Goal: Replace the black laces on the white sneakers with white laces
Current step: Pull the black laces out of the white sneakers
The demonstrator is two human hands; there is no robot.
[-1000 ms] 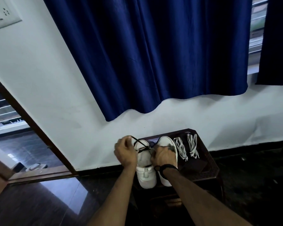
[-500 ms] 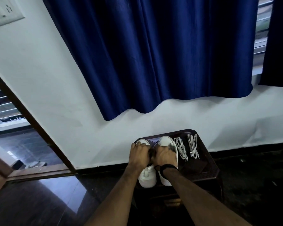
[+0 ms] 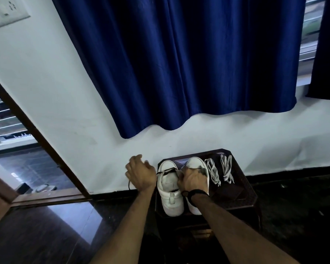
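Observation:
Two white sneakers stand side by side on a small dark stool (image 3: pixel 242 197), toes toward the wall. A black lace (image 3: pixel 168 170) runs out of the left sneaker (image 3: pixel 169 187) to my left hand (image 3: pixel 141 173), which grips it left of the shoe; a loose end hangs below the hand. My right hand (image 3: pixel 192 180) lies curled over the right sneaker (image 3: pixel 195 162) and the left shoe's edge, holding the shoes. Two white laces (image 3: pixel 213 171) (image 3: pixel 226 168) lie bundled on the stool to the right.
The stool stands against a white wall under a dark blue curtain (image 3: pixel 179 63). A wooden door frame (image 3: pixel 36 134) opens at the left onto a balcony. Dark glossy floor (image 3: pixel 46 231) surrounds the stool.
My left hand went from the left shoe's lacing out to the left, drawing the black lace out sideways. My right hand stayed on the shoes.

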